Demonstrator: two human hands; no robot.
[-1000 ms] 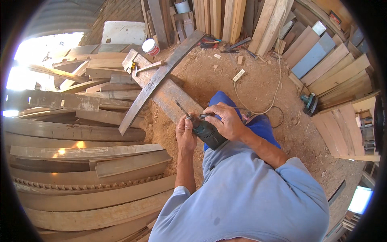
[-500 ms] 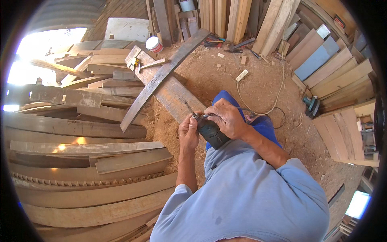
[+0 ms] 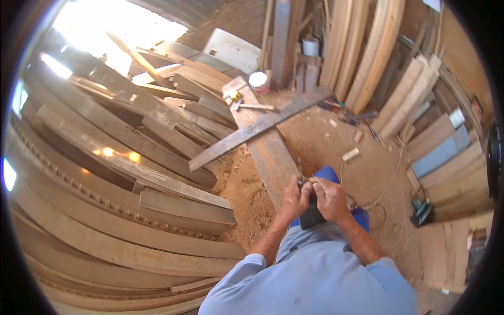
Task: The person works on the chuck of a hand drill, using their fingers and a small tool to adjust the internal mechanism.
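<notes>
A dark power drill point(image 3: 313, 216) is held close to my lap, its body pointing back toward my shirt. My left hand point(image 3: 295, 200) is closed around the chuck end of the drill. Right beside it, my right hand point(image 3: 331, 200) is closed in a pinch at the chuck. Its fingers hide the small metal chuck key that showed there earlier. Beyond my hands lies a wide worn plank point(image 3: 270, 160), with a long dark board point(image 3: 262, 124) lying across it. On the plank's far end are a yellow tape measure point(image 3: 235, 96) and a wooden-handled tool point(image 3: 258, 107).
Stacked boards point(image 3: 131, 181) fill the left side. Timber point(image 3: 362, 52) leans upright at the back. A white bucket point(image 3: 258, 81) stands by the plank's far end. To the right, a cord point(image 3: 375, 203) and a green power tool point(image 3: 421, 211) lie on the sawdust-covered floor.
The view has turned, so the surroundings appear tilted and shifted right. My hands have come closer together at the chuck. The chuck key between my right fingers has gone out of sight.
</notes>
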